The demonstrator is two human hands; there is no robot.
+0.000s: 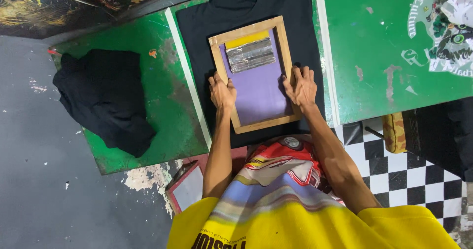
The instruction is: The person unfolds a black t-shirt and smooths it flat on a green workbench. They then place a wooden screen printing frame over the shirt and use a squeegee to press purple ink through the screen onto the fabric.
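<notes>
Wooden screen frame lies flat on a shirt spread over the table, near its front edge. Left hand on the frame's left rail, right hand on its right rail. Foil patch inside the frame, toward the far end. Bundled cloth on the table's left part, overhanging the left edge. Second table just right
</notes>
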